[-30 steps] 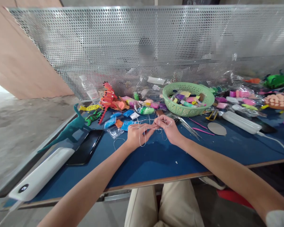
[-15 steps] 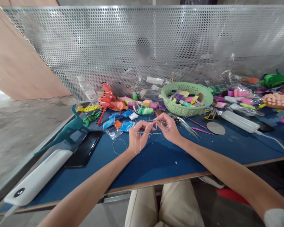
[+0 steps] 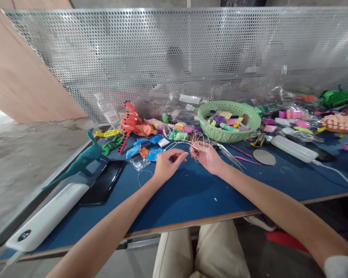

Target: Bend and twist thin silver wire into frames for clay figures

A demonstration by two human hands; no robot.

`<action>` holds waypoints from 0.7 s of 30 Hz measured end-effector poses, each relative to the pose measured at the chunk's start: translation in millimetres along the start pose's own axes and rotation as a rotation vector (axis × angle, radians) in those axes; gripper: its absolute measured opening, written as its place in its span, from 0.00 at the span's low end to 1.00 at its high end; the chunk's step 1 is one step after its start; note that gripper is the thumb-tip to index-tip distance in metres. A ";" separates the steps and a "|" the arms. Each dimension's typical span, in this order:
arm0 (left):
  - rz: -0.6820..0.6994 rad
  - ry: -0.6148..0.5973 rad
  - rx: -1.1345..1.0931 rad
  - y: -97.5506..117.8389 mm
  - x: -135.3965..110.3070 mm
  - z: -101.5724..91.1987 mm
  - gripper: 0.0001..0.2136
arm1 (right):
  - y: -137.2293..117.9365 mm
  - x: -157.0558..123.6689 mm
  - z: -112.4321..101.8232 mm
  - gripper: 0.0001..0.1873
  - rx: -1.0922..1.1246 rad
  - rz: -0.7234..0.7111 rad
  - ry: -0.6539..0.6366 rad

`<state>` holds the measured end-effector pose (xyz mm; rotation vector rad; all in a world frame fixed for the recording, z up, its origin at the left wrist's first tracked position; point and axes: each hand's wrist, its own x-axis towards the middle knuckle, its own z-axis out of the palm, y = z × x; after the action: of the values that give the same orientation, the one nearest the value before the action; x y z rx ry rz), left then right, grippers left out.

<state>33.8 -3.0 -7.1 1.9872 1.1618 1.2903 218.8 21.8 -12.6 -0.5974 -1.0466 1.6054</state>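
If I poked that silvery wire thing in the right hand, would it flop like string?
Probably not: the wire is likely bendy but springy, because its loops arch up above the right hand instead of drooping. It should feel very light, since the strands look so thin. A poke might bend it easily, as those loops stick out unsupported.

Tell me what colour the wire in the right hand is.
The wire looks silvery white; it shows best in the head view.

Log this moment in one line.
right hand: holds thin wires | left hand: close by, grip unclear | green basket: beyond right hand
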 end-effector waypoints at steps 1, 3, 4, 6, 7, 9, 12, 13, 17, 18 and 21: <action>-0.038 0.018 -0.045 -3.5 2.6 0.9 0.13 | -0.6 -0.9 1.2 0.14 0.001 0.007 -0.017; -0.079 0.031 -0.147 -8.3 6.5 4.1 0.14 | -0.2 -2.5 3.8 0.15 0.005 0.024 -0.027; -0.085 0.032 -0.195 -9.4 7.6 5.9 0.15 | 0.7 -3.2 5.2 0.16 0.005 0.035 -0.022; -0.087 0.044 -0.256 -9.4 7.9 8.6 0.15 | 3.0 -4.6 7.6 0.17 -0.007 0.050 -0.014; -0.086 0.060 -0.267 -8.8 7.6 9.2 0.14 | 4.3 -5.2 8.5 0.17 -0.019 0.049 -0.016; -0.069 0.095 -0.252 -7.8 6.8 8.7 0.12 | 6.7 -6.1 9.5 0.17 -0.053 0.037 -0.036; -0.021 0.100 -0.223 -8.5 6.5 6.5 0.11 | 9.6 -6.9 9.3 0.15 -0.089 -0.008 -0.085; -0.006 0.095 -0.219 -9.1 6.5 6.4 0.11 | 10.1 -7.1 9.1 0.15 -0.093 -0.025 -0.098; -0.005 0.089 -0.249 -8.4 5.2 11.8 0.13 | 10.0 -8.6 11.1 0.14 -0.153 -0.120 -0.085; -0.019 0.095 -0.281 -7.2 4.4 14.3 0.13 | 9.4 -9.3 12.3 0.14 -0.180 -0.150 -0.071; -0.052 0.136 -0.385 -2.5 1.9 21.2 0.14 | 7.1 -11.5 15.7 0.14 -0.255 -0.229 -0.040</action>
<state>52.3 0.7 -17.1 1.6026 0.9319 1.5116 206.0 5.7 -12.6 -0.5921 -1.3129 1.2993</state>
